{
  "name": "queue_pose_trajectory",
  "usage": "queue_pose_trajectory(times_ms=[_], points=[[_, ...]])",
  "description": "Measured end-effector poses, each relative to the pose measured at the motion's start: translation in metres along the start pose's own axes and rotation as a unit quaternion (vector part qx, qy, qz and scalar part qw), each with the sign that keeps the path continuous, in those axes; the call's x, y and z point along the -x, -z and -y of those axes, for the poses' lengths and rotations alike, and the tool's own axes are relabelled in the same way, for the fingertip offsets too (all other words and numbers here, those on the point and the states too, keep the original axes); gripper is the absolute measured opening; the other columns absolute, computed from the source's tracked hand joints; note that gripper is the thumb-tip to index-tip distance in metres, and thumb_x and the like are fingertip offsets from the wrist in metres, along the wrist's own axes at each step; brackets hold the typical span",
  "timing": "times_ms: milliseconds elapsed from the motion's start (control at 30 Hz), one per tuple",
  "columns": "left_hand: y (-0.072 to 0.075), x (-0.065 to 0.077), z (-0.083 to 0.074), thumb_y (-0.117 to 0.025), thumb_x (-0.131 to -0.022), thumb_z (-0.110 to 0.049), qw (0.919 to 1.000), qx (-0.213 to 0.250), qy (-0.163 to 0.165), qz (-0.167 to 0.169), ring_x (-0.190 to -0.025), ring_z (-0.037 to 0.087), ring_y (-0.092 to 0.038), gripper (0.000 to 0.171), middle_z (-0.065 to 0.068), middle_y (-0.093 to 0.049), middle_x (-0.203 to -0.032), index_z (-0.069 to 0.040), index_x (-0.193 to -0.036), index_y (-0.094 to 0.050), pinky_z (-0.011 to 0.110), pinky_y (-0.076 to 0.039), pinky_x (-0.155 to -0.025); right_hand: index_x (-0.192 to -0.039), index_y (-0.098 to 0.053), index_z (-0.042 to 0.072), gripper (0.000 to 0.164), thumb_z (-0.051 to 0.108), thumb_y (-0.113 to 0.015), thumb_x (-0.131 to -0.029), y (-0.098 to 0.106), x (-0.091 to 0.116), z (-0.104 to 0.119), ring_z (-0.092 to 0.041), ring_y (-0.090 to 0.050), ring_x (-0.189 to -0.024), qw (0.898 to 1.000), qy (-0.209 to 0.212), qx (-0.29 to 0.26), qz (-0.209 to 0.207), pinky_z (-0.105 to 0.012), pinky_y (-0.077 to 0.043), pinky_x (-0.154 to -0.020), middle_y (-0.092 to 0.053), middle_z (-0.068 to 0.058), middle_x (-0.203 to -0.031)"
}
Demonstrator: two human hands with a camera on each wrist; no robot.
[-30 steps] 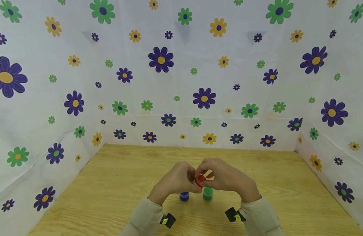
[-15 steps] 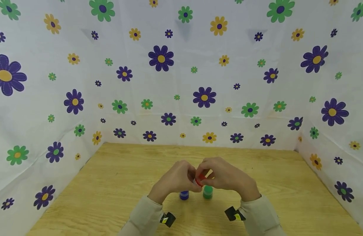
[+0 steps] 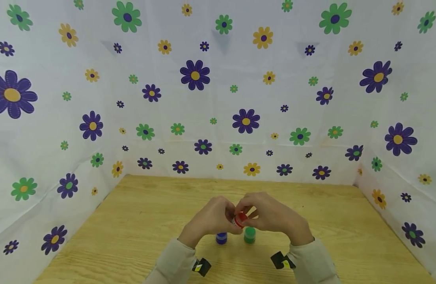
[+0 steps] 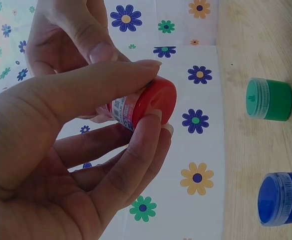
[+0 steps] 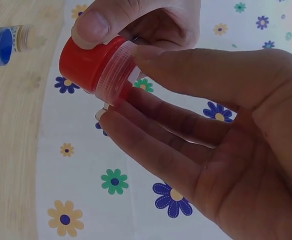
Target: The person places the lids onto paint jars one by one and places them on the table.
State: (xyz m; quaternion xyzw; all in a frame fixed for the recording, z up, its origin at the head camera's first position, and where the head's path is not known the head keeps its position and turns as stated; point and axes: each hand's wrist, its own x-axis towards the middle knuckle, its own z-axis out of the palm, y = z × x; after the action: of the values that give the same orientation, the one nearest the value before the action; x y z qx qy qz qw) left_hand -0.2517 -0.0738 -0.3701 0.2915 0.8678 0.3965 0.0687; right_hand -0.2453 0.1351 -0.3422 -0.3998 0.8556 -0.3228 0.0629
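Note:
Both hands hold one small red paint jar [image 3: 241, 217] above the table. My left hand [image 3: 211, 216] grips its red body [image 4: 160, 102] between thumb and fingertips, as the left wrist view shows. From the other side my right hand [image 3: 272, 212] pinches the clear ribbed lid [image 5: 115, 75] with its thumb and fingers. The jar is tilted, and part of a printed label [image 4: 122, 111] shows between the fingers. Lower in the head view, a blue paint jar [image 3: 221, 238] and a green paint jar [image 3: 249, 235] stand on the table.
The wooden table [image 3: 161, 209] is bounded at the back and sides by a white flower-print cloth [image 3: 218, 98]. The blue and green jars stand side by side, a short distance apart, both with clear ribbed lids.
The right fingers have shifted on the red jar, showing more of its red than half a second ago. Both hands stay in nearly the same place; the head view has tilted slightly.

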Motion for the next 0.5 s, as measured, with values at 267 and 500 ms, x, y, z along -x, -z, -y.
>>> queue_pose_trajectory(times_ms=[267, 500], points=[[-0.0004, -0.0006, 0.0002, -0.089, -0.075, -0.008, 1.0, 0.004, -0.004, 0.005, -0.065, 0.007, -0.067, 0.016, 0.001, -0.077, -0.079, -0.007, -0.088, -0.08, 0.02, -0.056, -0.063, -0.106, -0.075, 0.007, 0.014, 0.004, -0.074, -0.092, -0.0009, -0.0009, -0.001, -0.013, -0.072, -0.094, 1.0, 0.01, 0.01, -0.002, -0.021, -0.06, -0.079, -0.074, -0.005, -0.104], [-0.0013, -0.001, 0.002, -0.089, -0.074, -0.008, 0.9999, 0.008, -0.004, 0.006, -0.063, 0.008, -0.066, 0.015, 0.0, -0.076, -0.076, -0.008, -0.086, -0.08, 0.021, -0.055, -0.061, -0.105, -0.075, 0.006, 0.012, 0.008, -0.075, -0.093, -0.0028, -0.0034, -0.0022, -0.008, -0.071, -0.087, 1.0, 0.003, 0.029, -0.007, -0.016, -0.057, -0.074, -0.076, -0.005, -0.101]])
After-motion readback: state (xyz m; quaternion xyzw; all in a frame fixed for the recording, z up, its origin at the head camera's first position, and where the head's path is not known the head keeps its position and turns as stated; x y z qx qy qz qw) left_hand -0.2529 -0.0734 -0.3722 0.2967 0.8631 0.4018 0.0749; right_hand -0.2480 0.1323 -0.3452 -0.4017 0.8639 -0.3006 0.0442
